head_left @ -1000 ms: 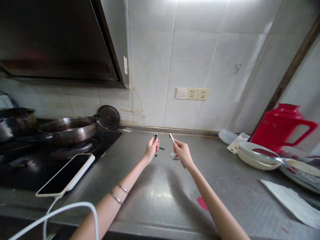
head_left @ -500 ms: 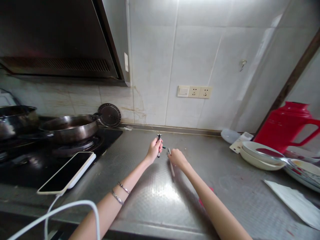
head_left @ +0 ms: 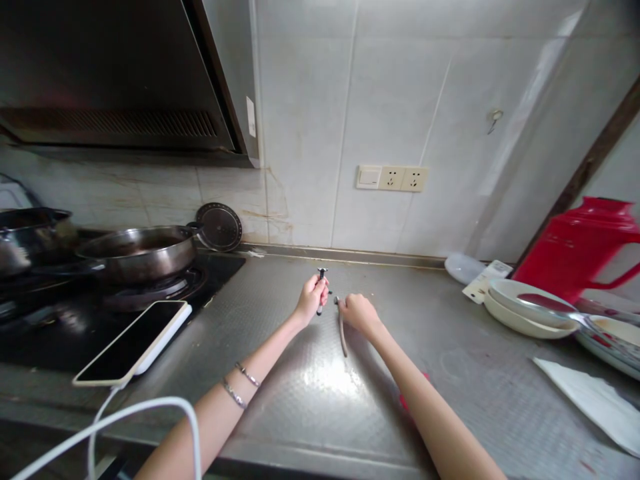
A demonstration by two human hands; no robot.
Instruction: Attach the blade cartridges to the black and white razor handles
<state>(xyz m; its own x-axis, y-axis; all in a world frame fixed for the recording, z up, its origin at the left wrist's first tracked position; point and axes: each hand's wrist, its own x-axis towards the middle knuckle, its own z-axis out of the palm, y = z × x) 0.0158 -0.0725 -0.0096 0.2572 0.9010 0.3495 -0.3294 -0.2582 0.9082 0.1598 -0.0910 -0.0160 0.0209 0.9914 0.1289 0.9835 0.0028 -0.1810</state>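
Note:
Over the middle of the steel counter, my left hand is closed around a small dark-handled tool with a short metal crosspiece at its top. Just to its right, my right hand is closed on a thin greyish-brown strip, which hangs or lies curved below the fingers. A small metallic end shows at the strip's top, by the fingertips. Between the hands a tiny dark piece lies on the counter. A red object is partly hidden under my right forearm.
On the left are a hob with a steel pan, a pot, and a phone with a white cable. At right stand a red thermos, stacked dishes, a clear bowl and white paper.
The strip at my right hand now curves more and its lower end shows more clearly. Both hands have shifted very slightly; each keeps its hold. The camera view has moved a little.

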